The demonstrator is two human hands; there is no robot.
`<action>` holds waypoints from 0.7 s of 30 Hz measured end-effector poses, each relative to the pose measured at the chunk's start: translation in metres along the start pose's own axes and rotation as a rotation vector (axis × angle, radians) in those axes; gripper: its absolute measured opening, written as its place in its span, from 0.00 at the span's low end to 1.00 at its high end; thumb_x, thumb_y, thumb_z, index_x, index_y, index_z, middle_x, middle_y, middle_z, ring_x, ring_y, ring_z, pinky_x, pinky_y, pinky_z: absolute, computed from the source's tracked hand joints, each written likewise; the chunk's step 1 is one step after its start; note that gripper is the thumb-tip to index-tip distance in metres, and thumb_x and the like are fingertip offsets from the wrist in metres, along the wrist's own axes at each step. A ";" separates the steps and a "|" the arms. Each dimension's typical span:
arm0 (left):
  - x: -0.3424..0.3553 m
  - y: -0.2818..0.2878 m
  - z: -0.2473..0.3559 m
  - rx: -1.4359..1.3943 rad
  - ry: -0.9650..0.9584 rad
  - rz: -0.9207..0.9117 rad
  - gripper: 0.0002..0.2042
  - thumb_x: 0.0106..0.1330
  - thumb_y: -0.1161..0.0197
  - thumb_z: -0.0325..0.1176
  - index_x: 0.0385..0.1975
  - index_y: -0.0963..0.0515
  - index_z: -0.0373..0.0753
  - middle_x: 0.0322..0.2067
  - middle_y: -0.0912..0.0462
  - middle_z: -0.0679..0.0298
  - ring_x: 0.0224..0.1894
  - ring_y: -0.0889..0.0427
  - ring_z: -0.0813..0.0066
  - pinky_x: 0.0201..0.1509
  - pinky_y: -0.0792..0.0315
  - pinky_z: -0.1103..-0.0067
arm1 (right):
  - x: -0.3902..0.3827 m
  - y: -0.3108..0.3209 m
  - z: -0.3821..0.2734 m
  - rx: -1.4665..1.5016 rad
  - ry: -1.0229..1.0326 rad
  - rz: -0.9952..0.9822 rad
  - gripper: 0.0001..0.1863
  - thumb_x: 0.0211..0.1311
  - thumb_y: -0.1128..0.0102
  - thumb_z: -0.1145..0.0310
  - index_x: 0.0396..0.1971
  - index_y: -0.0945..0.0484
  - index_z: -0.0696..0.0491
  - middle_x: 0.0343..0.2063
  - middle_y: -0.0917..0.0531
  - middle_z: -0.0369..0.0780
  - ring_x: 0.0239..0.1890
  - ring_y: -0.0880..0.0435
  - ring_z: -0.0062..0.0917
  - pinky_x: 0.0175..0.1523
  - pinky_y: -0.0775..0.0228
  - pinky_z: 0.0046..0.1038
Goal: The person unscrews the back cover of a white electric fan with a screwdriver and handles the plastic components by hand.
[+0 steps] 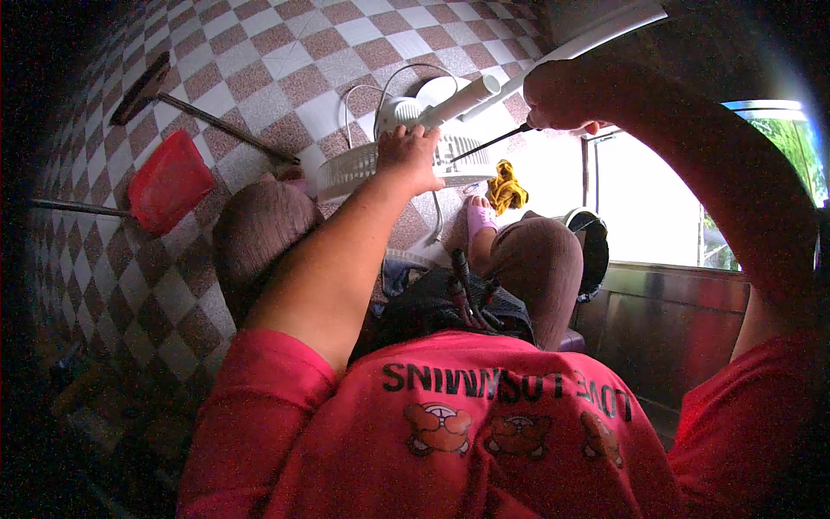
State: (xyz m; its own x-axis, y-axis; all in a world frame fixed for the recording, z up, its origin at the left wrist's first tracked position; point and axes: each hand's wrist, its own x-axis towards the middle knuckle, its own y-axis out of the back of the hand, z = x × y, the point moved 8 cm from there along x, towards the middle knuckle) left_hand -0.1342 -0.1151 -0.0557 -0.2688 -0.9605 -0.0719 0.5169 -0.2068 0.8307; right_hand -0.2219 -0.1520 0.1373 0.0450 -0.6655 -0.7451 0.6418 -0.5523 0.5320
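Observation:
A white electric fan (346,172) lies on the floor in front of my knees, its round slatted guard low and its tube-shaped pole (465,97) slanting up to the right. My left hand (410,157) grips the fan by the back of its guard, fingers over the top and thumb apart on the near side. In my right hand (562,95), raised to the right, is a screwdriver (494,141). Its long thin shaft points down and left, with the tip at the guard beside my left hand. Whether the tip touches a screw is too small to tell.
A thin cable (381,99) loops behind the fan. A yellow cloth (507,188) lies by my foot, and a dark bucket (591,255) stands beside my right knee. To the left are a red dustpan (170,183) and a long-handled broom (143,89). A bright doorway opens at the right.

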 end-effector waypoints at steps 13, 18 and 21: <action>0.001 -0.001 -0.002 0.041 0.047 0.038 0.43 0.41 0.23 0.47 0.62 0.34 0.46 0.56 0.28 0.61 0.61 0.33 0.59 0.64 0.39 0.58 | -0.017 0.009 -0.035 -0.641 0.124 0.508 0.17 0.65 0.43 0.61 0.25 0.22 0.61 0.19 0.18 0.44 0.17 0.19 0.27 0.22 0.26 0.30; -0.001 -0.002 -0.002 0.033 0.061 0.014 0.43 0.41 0.23 0.47 0.62 0.34 0.46 0.57 0.29 0.61 0.61 0.32 0.59 0.65 0.40 0.57 | -0.015 0.010 -0.024 -0.351 0.007 0.215 0.17 0.66 0.44 0.61 0.25 0.22 0.61 0.19 0.18 0.44 0.16 0.19 0.27 0.21 0.26 0.30; -0.001 0.002 0.001 0.032 0.028 0.059 0.43 0.41 0.23 0.46 0.61 0.34 0.46 0.56 0.28 0.60 0.60 0.32 0.58 0.65 0.39 0.57 | -0.019 0.005 -0.011 0.075 -0.215 -0.115 0.18 0.66 0.44 0.61 0.26 0.22 0.62 0.19 0.18 0.44 0.16 0.19 0.27 0.21 0.26 0.29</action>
State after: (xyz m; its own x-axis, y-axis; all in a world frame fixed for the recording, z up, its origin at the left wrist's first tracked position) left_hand -0.1339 -0.1147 -0.0539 -0.2158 -0.9757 -0.0375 0.5049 -0.1444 0.8510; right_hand -0.2111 -0.1370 0.1495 -0.1939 -0.6827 -0.7045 0.5745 -0.6612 0.4826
